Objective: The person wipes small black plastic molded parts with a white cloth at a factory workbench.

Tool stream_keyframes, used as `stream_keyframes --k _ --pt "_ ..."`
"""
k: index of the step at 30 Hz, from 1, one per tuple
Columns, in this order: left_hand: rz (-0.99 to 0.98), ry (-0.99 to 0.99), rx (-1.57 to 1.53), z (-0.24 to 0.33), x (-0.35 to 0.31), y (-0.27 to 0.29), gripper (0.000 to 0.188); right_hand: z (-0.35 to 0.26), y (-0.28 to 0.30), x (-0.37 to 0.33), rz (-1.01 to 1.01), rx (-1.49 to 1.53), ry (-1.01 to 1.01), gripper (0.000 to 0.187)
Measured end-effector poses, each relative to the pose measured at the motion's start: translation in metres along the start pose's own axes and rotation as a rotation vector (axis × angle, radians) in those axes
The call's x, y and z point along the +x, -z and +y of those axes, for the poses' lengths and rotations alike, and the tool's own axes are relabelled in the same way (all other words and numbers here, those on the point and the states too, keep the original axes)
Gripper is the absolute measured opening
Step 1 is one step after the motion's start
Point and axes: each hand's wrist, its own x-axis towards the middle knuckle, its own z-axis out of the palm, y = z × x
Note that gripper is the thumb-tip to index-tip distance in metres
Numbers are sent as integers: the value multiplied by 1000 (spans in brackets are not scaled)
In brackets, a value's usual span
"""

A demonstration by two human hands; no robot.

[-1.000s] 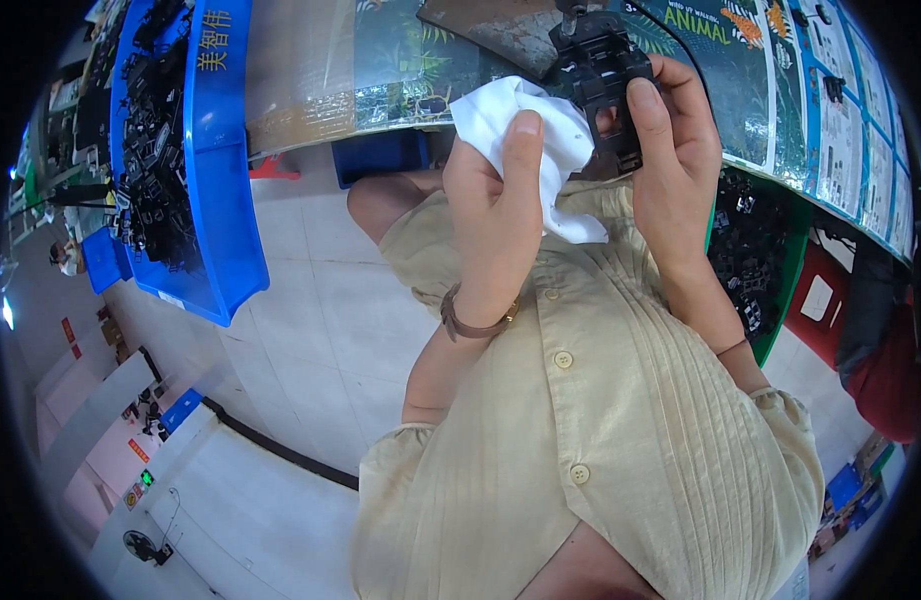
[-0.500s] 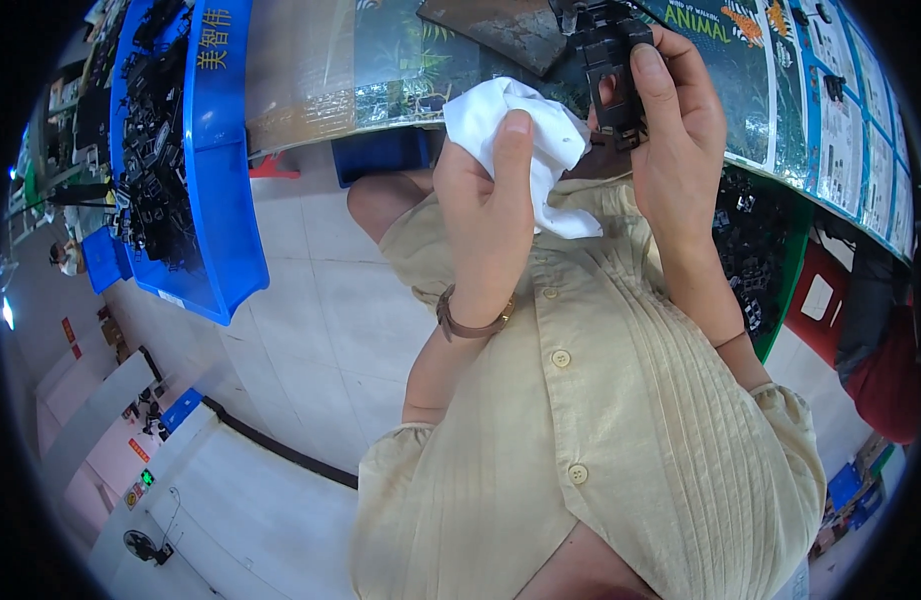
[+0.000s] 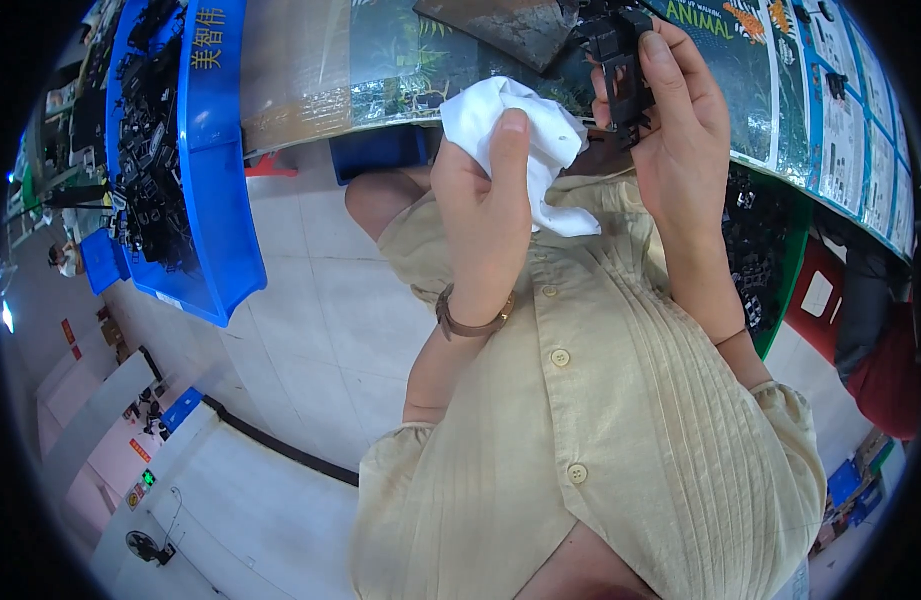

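A crumpled white cloth [image 3: 553,140] is bunched in my left hand [image 3: 489,205], the thumb pressed on top of it. My right hand [image 3: 689,135] grips a black plastic part [image 3: 621,70] with a rectangular opening and small tabs at its lower end. The thumb lies along the part's right side, and a fingertip shows at its left edge. The cloth and the part are apart, side by side over the near table edge. Behind them a dark flat plate [image 3: 506,30] rests on the table [image 3: 396,70].
At the left stands a blue bin [image 3: 216,190] filled with small black parts [image 3: 146,150]. Under the table's right side is a green bin [image 3: 793,270] with more black parts. A dark blue container [image 3: 381,158] sits below the table edge. Someone's red clothing [image 3: 886,375] shows at far right.
My right hand has turned the black part a little, so its opening faces me more, and has shifted slightly right. The left hand with the cloth stays almost still.
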Motion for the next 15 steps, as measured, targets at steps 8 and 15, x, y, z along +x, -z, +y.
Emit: stream_keyframes --k 8,15 --pt "13 -10 0 -2 0 0 20 1 2 0 -20 -10 -5 25" --pt "19 -4 -12 -3 -1 2 20 -21 -21 0 99 71 -124 15"
